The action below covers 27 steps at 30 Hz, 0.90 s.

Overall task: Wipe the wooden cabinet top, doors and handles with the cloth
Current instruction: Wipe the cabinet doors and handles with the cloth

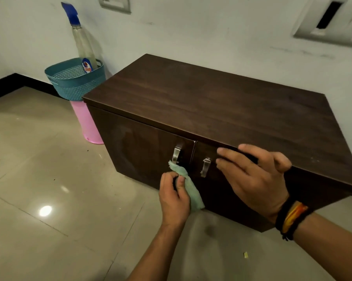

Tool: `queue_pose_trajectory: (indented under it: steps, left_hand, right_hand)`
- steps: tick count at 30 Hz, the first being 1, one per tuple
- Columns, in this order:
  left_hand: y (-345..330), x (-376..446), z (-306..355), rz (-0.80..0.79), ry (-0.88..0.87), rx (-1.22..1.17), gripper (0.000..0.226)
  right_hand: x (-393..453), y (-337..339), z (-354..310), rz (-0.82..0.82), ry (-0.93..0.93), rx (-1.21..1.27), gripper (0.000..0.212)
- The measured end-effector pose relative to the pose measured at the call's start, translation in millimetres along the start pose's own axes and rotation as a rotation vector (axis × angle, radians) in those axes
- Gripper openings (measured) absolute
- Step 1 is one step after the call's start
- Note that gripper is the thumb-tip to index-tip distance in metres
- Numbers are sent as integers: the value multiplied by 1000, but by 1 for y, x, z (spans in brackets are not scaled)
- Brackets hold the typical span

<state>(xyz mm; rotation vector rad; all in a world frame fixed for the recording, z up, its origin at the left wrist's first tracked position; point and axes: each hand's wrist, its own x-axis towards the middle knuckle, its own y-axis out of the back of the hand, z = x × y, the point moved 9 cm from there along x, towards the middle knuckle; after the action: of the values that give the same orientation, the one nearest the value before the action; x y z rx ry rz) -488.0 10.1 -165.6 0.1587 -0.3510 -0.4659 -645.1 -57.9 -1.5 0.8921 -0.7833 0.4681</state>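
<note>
Left hand (174,196): closed around a bunched cloth (186,184), whose free tip lies at the lower end of the left handle (177,153).
Right hand (252,175): open and holding nothing, fingers spread flat over the front edge of the cabinet top (211,98), bracing there.
Cabinet (221,122): low, box-shaped, dark wood-grain finish with a dull sheen; it stands on the floor against the wall.
Doors: two flat panels meeting at a narrow centre gap; the left door (142,147) shows a pale hazy patch, perhaps dust or a drying smear, though the glare makes this unclear.
Handles: two short bright-metal pulls, smooth and curved, the right handle (205,167) just beside the right hand's fingers.
Cloth: pale green, soft, rumpled, twisted into a narrow strip.
Step, as judged: the handles are being wiped, left one first.
Risk 1: the narrow strip touches little metal, so the back of the pull may be missed.
Risk 2: a tug on the pull could swing the door open.
Risk 3: a damp cloth could leave streaks on the dark finish.
Nearby: a teal woven basket (75,80) on a pink bin (88,124), well clear.
</note>
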Motion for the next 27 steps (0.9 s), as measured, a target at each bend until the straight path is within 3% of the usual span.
queue_pose_trajectory:
  steps: [4, 12, 19, 23, 27]
  left_hand:
    - [-7, 0, 36, -55, -148, -17, 5]
    - [-9, 10, 68, -34, -312, -12, 20]
    - [-25, -1, 45, -52, -324, -66, 22]
    - [-34, -5, 24, -119, -376, -15, 7]
    - [-29, -1, 32, -72, -328, -46, 13]
  right_hand:
    - [-22, -16, -5, -110, 54, -11, 19]
    - [-11, -34, -19, -116, 148, -47, 18]
    - [-11, -36, -23, -78, 164, -34, 17]
    - [-10, -37, -23, -67, 183, -25, 13]
    - [-11, -38, -24, -72, 174, -59, 14]
